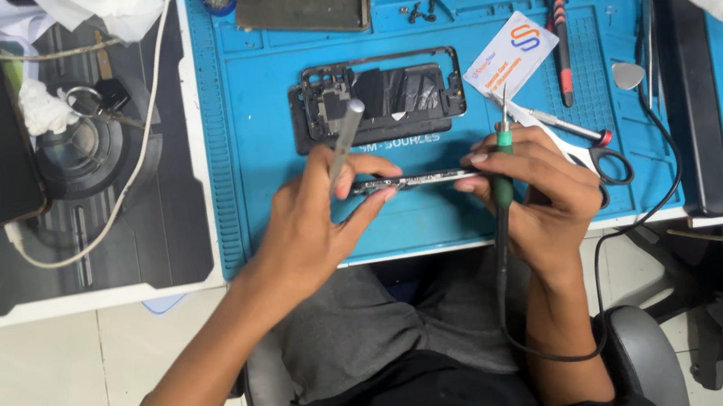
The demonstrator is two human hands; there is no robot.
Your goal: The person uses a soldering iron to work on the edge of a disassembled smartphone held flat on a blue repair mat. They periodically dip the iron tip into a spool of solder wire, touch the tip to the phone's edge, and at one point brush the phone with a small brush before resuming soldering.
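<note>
Both hands up over the near edge of the blue mat [288, 236], busy on one piece. Left hand [316, 226] clamped around a thin dark phone part [417, 180] held edge-on, fingertips pinching its near end, with a grey metal tool [345, 141] trapped between thumb and forefinger and sticking up and away. Right hand [544, 196] wrapped round a green-collared soldering iron [501, 149], tip aimed away from the body, cord running down past the wrist to the lap; same hand steadying the far end of the part.

Just beyond the knuckles, flat on the mat: the opened phone frame [383, 98]. Right of it, near the iron's tip, a white card [511, 55]. Under the right hand's fingers, scissors [585, 149].

Risks, by the look of it: hot tip very close to the left fingertips and to that card — one slip along the edge and skin or paper gets scorched. Part gripped only at its ends and off the mat, so too much pressure could flex or drop it. Cord draped over the lap could snag and jerk the iron. Two things in one left hand: loose grip likely.
</note>
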